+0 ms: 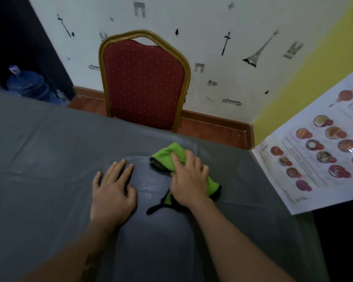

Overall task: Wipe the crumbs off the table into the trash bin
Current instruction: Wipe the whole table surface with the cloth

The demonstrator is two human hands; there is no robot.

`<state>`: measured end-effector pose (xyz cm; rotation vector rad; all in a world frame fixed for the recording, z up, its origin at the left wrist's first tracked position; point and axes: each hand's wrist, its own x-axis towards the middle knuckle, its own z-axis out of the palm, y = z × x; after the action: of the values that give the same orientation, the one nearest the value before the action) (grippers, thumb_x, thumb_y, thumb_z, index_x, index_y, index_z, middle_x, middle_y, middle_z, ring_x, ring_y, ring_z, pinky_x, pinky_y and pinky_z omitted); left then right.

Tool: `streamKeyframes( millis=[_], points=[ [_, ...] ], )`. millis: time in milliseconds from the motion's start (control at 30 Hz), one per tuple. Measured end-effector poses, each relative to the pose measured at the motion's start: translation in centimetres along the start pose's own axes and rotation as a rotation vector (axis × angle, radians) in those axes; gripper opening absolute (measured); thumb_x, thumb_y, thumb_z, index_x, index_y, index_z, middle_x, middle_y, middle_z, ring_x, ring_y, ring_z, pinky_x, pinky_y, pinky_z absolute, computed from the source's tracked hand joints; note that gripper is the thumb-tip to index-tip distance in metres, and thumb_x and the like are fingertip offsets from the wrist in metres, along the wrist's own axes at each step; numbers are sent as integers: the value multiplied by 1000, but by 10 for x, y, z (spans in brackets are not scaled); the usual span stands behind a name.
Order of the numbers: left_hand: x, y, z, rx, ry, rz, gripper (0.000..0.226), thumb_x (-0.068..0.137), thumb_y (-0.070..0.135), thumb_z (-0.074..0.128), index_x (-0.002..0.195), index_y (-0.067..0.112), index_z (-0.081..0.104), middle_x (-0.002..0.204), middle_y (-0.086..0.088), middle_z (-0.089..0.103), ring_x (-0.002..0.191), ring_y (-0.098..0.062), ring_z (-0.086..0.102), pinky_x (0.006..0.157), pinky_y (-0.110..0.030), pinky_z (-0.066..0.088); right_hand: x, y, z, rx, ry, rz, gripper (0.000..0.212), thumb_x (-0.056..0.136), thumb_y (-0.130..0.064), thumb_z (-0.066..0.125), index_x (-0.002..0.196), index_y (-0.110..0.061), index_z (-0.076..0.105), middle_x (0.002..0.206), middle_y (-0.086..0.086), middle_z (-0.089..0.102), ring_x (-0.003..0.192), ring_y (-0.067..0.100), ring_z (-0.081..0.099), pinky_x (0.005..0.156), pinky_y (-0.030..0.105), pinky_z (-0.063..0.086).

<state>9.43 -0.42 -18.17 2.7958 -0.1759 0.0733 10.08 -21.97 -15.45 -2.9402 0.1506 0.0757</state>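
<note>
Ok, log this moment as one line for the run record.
step: wiping | right hand: flat on green microfibre cloth | left hand: flat on grey tablecloth | trash bin: not visible

Restaurant: food menu [316, 151], banquet chair [145, 82].
</note>
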Motion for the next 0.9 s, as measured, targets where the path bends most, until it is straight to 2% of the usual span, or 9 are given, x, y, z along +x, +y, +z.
streamKeyframes(
  millis=[233,333,367,433,533,600,733,900],
  points=[
    [1,-1,1,20,1,-12,63,84,38,37,146,28,46,158,5,37,148,-11,27,121,-48,17,20,88,-29,-42,74,572,69,86,-32,57,147,-27,27,148,16,18,126,36,29,101,49,29],
    [1,1,1,29,13,-15,64,83,38,37,145,28,47,157,5,38,148,-12,28,121,-48,18,24,88,-30,24,124,715,57,82,-28,58,136,-22,40,140,16,25,117,38,31,95,47,30],
    [0,2,1,32,17,-15,64,83,37,37,145,28,48,157,5,38,148,-12,29,121,-47,18,29,83,-30,52,152,707,48,83,-26,57,130,-21,46,138,15,28,116,37,33,95,47,31],
    [0,3,1,38,18,-17,63,83,37,38,145,27,48,157,4,38,148,-13,28,121,-47,18,37,63,-29,94,194,572,40,87,-28,56,127,-22,52,137,14,31,117,36,37,99,48,32],
    [0,3,0,41,10,-13,63,84,37,38,145,26,47,158,4,37,148,-14,27,121,-47,16,39,19,-19,106,137,193,49,90,-37,55,138,-27,47,145,12,28,122,34,36,104,49,31],
    [0,4,0,39,14,-12,62,85,36,37,145,26,47,158,3,37,148,-14,27,121,-46,15,33,3,-7,73,119,65,57,88,-40,55,142,-27,43,150,12,25,124,33,33,102,50,29],
    [-1,5,0,34,20,-12,62,84,37,36,145,26,48,158,2,37,148,-15,27,121,-47,15,25,33,-5,44,119,164,58,91,-40,52,146,-31,37,148,10,27,123,31,34,100,49,28],
    [0,4,0,18,29,-10,62,83,36,38,143,24,50,156,1,40,147,-16,29,121,-48,16,-9,75,-16,21,154,431,54,94,-36,51,145,-31,37,143,10,29,116,31,37,96,45,29]
  ],
)
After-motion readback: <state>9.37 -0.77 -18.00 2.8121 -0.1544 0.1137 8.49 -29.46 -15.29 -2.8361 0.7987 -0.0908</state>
